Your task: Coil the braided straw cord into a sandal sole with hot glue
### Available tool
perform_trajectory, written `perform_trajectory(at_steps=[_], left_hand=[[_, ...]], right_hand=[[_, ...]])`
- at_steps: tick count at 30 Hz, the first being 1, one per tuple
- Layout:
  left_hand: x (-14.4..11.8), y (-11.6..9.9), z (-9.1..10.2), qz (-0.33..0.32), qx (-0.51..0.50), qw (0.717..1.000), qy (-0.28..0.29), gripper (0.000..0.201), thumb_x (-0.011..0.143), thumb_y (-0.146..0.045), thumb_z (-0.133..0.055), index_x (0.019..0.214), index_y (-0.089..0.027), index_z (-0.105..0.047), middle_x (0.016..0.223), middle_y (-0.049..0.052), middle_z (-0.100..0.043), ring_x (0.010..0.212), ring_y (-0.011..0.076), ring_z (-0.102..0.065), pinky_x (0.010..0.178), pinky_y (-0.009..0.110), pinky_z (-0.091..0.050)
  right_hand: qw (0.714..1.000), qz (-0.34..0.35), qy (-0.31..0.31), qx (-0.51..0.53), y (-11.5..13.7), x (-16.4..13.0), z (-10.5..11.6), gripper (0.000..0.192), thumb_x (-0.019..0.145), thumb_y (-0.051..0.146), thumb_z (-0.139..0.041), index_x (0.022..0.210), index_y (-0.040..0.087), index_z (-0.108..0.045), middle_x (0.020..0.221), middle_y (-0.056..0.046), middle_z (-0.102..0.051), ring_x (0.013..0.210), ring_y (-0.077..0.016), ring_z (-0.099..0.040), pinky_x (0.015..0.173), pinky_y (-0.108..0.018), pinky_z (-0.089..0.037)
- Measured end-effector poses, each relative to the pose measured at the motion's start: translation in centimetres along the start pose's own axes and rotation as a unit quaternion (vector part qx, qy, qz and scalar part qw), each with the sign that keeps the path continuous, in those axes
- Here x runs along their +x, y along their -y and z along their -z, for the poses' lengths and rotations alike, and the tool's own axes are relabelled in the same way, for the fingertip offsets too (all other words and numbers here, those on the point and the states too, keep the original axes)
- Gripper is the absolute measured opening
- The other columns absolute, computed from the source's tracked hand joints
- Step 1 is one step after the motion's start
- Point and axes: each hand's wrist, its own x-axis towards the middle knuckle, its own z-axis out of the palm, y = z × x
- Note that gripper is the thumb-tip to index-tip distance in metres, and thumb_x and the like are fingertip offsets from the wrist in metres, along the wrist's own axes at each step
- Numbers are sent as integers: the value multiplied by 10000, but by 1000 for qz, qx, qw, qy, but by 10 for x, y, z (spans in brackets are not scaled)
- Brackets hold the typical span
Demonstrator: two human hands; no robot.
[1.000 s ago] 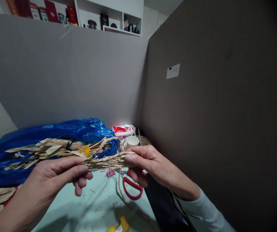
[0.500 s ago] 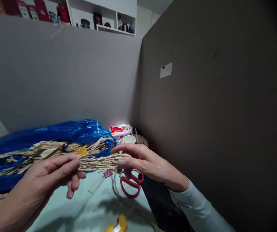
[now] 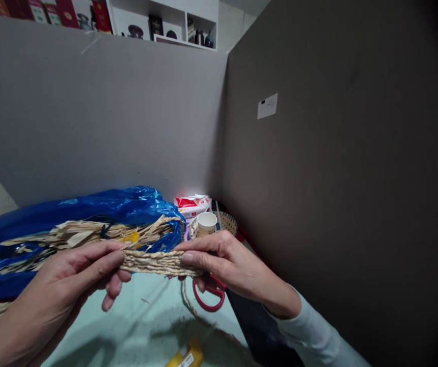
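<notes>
A flat bundle of twisted straw cord (image 3: 152, 262), laid in several parallel rows, is stretched between my two hands above the table. My left hand (image 3: 89, 270) pinches its left end between thumb and fingers, with the lower fingers hanging loose below. At the other end, my right hand (image 3: 219, 260) grips the rows, thumb in front and index finger along the top edge. A loose tail of cord (image 3: 192, 307) drops behind my right hand and runs over the table. Red-handled scissors (image 3: 209, 308) lie under that hand, their upper part hidden by it.
On the left, a blue plastic bag (image 3: 89, 204) holds dried straw (image 3: 77, 232). A paper cup (image 3: 207, 223), a woven basket (image 3: 229, 223) and a red-and-white packet (image 3: 192, 205) stand at the back. Near the front edge is a yellow tool (image 3: 188, 355). Grey partitions (image 3: 127, 112) enclose the table.
My right hand has shifted its grip slightly along the cord rows, its index finger now lying down on the top edge. The view has moved a little.
</notes>
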Motion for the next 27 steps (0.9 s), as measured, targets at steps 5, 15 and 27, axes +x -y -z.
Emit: perform_trajectory(at_steps=[5, 15, 27], left_hand=[[2, -6, 1, -8, 34, 998, 56, 239, 681, -441, -859, 648, -209, -809, 514, 27, -716, 419, 135, -602, 464, 216, -498], [4, -5, -1, 2, -2, 997, 84, 236, 675, -406, -855, 801, -206, -849, 496, 78, -733, 372, 187, -633, 413, 255, -504], [-4, -9, -12, -10, -14, 999, 45, 260, 676, -443, -814, 777, -204, -815, 448, 22, -635, 407, 195, -588, 390, 276, -449]], right_hand=[[997, 25, -29, -63, 4, -2, -1, 240, 981, 267, -620, 1047, 157, -822, 601, 29, -573, 496, -69, -457, 476, -179, -358], [973, 34, 53, -220, 24, -11, 6, 409, 1100, 430, -432, 988, 195, -748, 704, 30, -515, 619, -111, -436, 599, -234, -373], [906, 212, -212, -298, 30, -21, -18, 157, 1008, 224, -654, 859, 189, -687, 764, 5, -700, 664, -119, -638, 636, -236, -472]])
